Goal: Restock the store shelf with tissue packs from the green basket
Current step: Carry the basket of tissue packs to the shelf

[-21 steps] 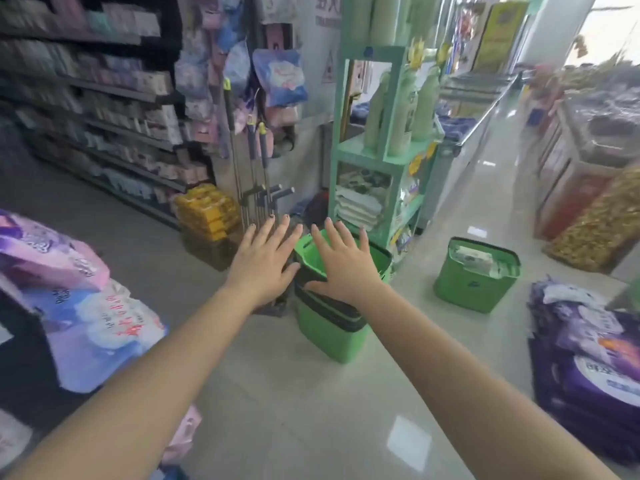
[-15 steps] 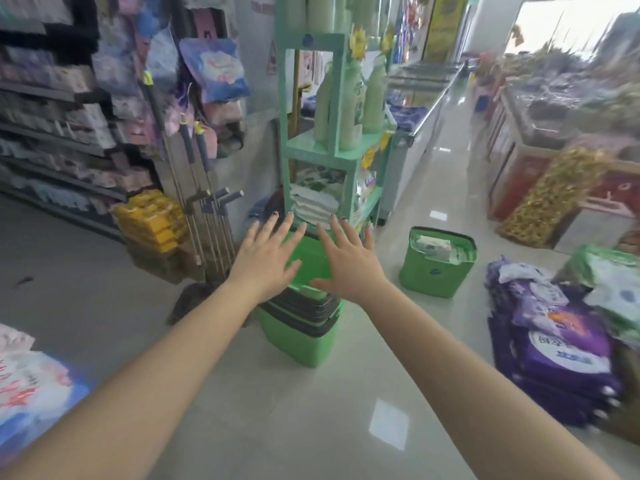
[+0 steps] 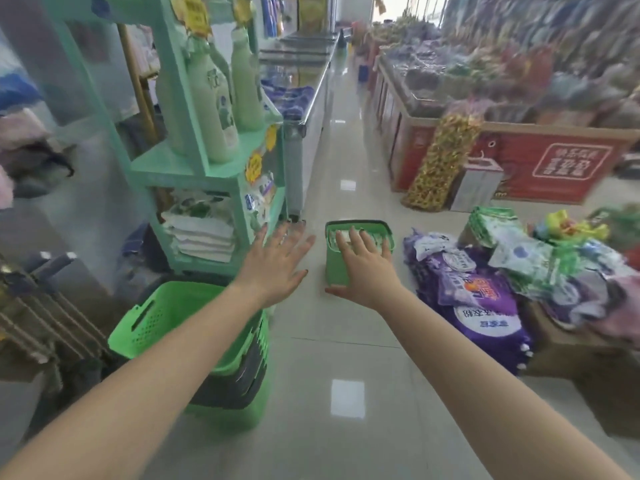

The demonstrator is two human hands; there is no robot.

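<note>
A green basket [image 3: 335,268] stands on the floor ahead, filled with tissue packs [image 3: 377,240] that show at its top. My right hand [image 3: 367,268] is stretched out in front of it with straight fingers and holds nothing. My left hand [image 3: 277,265] is also out flat, fingers spread, over the floor left of that basket and empty. A mint green shelf unit [image 3: 194,168] with bottles on top and folded packs [image 3: 201,233] below stands at the left.
A stack of empty green baskets [image 3: 166,317] stands on the floor under my left forearm. Purple and green bagged goods [image 3: 485,282] are piled at the right. A red display bin [image 3: 519,161] and a long glass counter [image 3: 304,64] line the aisle ahead.
The view has swung right and forward. The filled basket now lies straight ahead behind my right hand, and the basket stack has dropped to the lower left. Both hands stay flat and empty.
</note>
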